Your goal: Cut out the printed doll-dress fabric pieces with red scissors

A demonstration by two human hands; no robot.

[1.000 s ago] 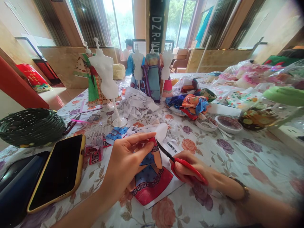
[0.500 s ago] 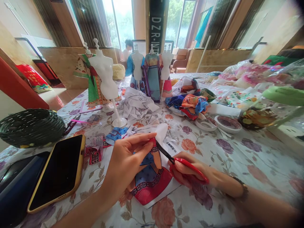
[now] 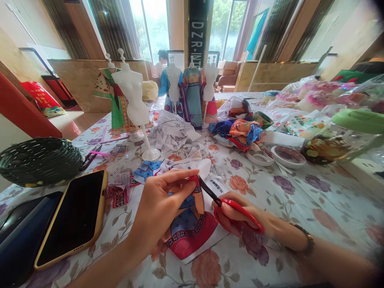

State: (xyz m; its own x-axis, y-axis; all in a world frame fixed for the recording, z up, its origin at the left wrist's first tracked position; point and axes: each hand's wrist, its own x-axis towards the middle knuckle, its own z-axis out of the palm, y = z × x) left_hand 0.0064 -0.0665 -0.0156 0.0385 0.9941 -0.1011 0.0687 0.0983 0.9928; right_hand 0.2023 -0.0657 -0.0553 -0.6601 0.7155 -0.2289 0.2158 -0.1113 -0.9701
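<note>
My left hand [image 3: 159,208] pinches a printed sheet [image 3: 192,232] showing a red and blue doll robe, lifting its upper edge off the floral tablecloth [image 3: 270,256]. My right hand [image 3: 243,220] grips red-handled scissors [image 3: 231,208]. Their dark blades point up and left into the sheet, just beside my left fingertips. White margin with black lettering hangs to the right of the blades.
A yellow-cased phone [image 3: 73,216] and a dark tablet [image 3: 18,236] lie at the left by a green woven basket [image 3: 39,160]. White doll mannequins [image 3: 133,96], dressed figures [image 3: 192,96], paper offcuts [image 3: 174,132], coloured fabric [image 3: 240,132] and small dishes [image 3: 288,156] stand beyond. A person sits far back.
The scissors have edged a little further up into the sheet, and my left fingers have closed slightly over its top edge. Everything else is where it was.
</note>
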